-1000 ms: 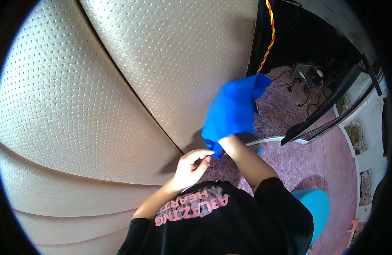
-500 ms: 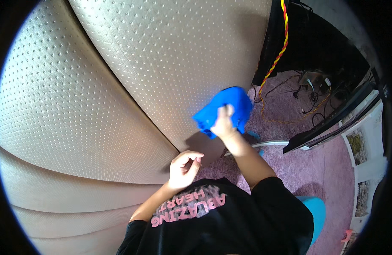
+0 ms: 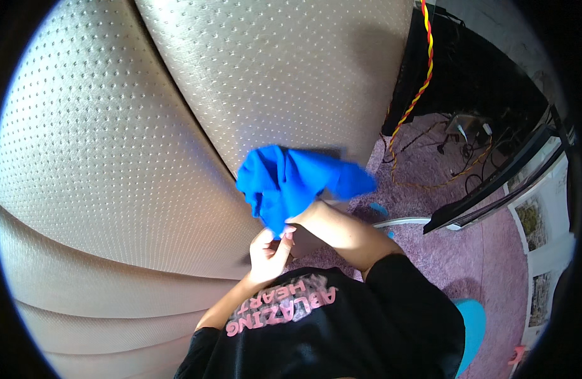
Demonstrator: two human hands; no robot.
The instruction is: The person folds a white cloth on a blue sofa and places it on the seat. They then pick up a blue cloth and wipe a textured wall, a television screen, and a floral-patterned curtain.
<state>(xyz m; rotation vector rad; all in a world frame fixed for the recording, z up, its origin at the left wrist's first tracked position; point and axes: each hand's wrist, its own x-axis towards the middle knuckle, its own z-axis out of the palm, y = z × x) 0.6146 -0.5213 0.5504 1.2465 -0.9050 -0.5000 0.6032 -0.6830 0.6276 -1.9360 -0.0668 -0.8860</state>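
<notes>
A crumpled blue cloth (image 3: 284, 180) hangs in loose folds in front of a padded, beige upholstered panel (image 3: 291, 82) dotted with small dimples. My right hand (image 3: 308, 213) is at the lower right of the cloth, closed on it; the folds cover most of its fingers. The cloth's right end is smeared by motion. Below, the lowest corner of the cloth reaches the thumb and bent fingers of my left hand (image 3: 267, 254), which are closed at that corner.
At the left, more beige padded sections (image 3: 101, 151) meet in dark seams. A red and yellow twisted cord (image 3: 422, 82) hangs at the right, beside a dark opening with cables and plugs (image 3: 464, 136). Pinkish carpet (image 3: 442, 252) covers the floor. A turquoise rounded seat (image 3: 471, 331) stands beside me.
My right hand has brought the blue cloth left and down toward my left hand. The cloth has spread from a bunch into hanging folds, and its corner now meets my left fingers.
</notes>
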